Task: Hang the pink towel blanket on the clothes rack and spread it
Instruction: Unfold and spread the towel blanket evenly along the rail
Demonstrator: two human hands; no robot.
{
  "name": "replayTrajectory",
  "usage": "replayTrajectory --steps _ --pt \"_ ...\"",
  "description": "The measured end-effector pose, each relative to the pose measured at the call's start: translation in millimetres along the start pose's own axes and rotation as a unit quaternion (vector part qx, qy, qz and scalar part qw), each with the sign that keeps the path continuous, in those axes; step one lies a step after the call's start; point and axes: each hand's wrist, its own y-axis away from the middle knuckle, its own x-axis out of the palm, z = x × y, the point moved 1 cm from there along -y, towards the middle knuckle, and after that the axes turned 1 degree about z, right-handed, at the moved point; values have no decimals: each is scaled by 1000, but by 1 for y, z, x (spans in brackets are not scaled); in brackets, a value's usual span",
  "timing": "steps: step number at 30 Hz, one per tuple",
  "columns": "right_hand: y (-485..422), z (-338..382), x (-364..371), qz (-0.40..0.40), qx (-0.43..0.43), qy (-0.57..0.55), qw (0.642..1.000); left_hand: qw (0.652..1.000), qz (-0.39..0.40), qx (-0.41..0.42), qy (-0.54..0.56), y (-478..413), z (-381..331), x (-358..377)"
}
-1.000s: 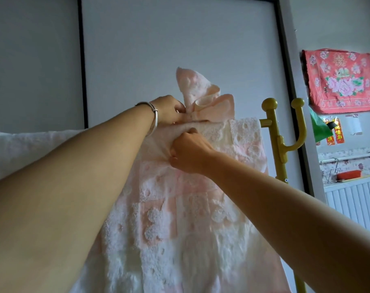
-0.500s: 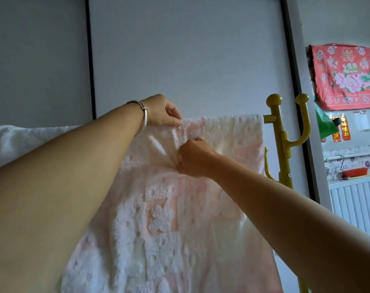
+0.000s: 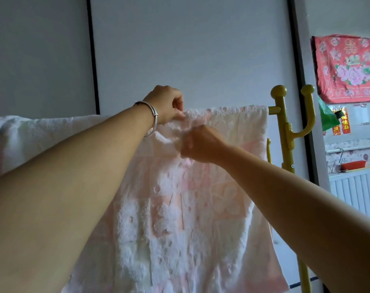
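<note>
Draping over the clothes rack [image 3: 283,132] bar, the pink towel blanket [image 3: 201,208] hangs bunched at its top edge. Left hand [image 3: 166,105] pinches that edge; right hand [image 3: 201,144], just below, grips cloth (spreading step). Next, draw the edge along the rack.

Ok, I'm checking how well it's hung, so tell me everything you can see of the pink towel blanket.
The pink towel blanket is pale pink and white terry-like cloth with raised flower patterns and squarish pink panels. It is draped over the yellow clothes rack, its top edge running along the bar almost to the post, its front hanging down, wrinkled. The left hand pinches the top edge; the right hand grips a fold just below. Its left part is bunched behind the left arm.
</note>
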Motion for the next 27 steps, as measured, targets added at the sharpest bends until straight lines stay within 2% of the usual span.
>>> replayTrajectory --steps 2,4,6,10,13,15,19,27 --pt "-3 -5 -5 -100 44 -33 993 1000 -4 -1 12 1 0 1" --pt "-6 -13 -14 -207 94 -64 972 1000 -7 -4 21 2 1 1" --pt "-6 -16 -25 -241 117 -36 963 1000 -8 -6 23 3 1 1" --pt "-3 -10 -35 -176 86 69 978 1000 -1 -5 2 5 0 2" --pt "0 -9 -36 -182 70 108 975 1000 1 4 -23 9 -6 2" --pt "4 -9 -33 -183 73 121 973 999 7 14 -35 12 -10 2" --pt "18 -4 -21 -133 88 131 978 998 35 31 -49 22 -16 10" --pt "47 10 -6 -50 123 154 979 995 96 38 -19 52 -19 35"
